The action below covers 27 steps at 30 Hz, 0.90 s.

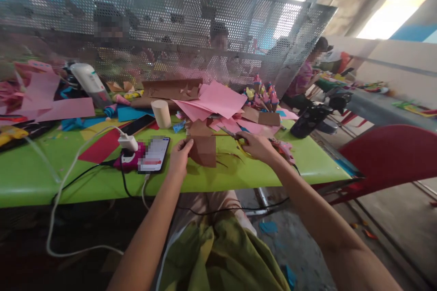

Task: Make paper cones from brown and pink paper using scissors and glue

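My left hand (180,157) grips the left edge of a brown paper sheet (204,145) held up over the green table (41,182). My right hand (256,145) is closed on yellow-handled scissors (235,138), whose blades point left toward the top of the brown sheet. Thin brown paper strips lie on the table below the sheet.
A phone (154,154) lies left of my hand, beside a white charger (128,142) with cables. A paper roll (161,113), pink sheets (218,97), brown card and small paper crafts (261,95) crowd the far side. A perforated metal screen stands behind. A red chair (389,154) is at right; people sit beyond.
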Available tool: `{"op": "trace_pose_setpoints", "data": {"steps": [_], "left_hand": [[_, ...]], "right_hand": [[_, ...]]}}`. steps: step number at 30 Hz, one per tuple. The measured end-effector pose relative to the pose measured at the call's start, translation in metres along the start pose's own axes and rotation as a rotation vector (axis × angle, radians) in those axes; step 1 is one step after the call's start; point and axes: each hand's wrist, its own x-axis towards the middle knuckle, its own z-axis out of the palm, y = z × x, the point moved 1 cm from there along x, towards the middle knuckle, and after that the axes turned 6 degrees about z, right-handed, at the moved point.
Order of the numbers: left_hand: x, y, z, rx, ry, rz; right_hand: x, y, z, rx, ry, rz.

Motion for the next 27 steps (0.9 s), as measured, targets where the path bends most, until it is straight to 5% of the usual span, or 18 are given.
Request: {"op": "trace_pose_setpoints", "data": {"steps": [11, 20, 27], "left_hand": [[0.041, -0.01, -0.004, 0.135, 0.113, 0.116], [0.068, -0.021, 0.028, 0.215, 0.042, 0.162], [0.073, -0.02, 0.013, 0.436, 0.14, 0.221]], "right_hand": [[0.107, -0.025, 0.021, 0.108, 0.048, 0.035], [0.095, -0.041, 0.051, 0.665, 0.003, 0.035], [0.092, -0.029, 0.071, 1.103, 0.016, 0.116]]}}
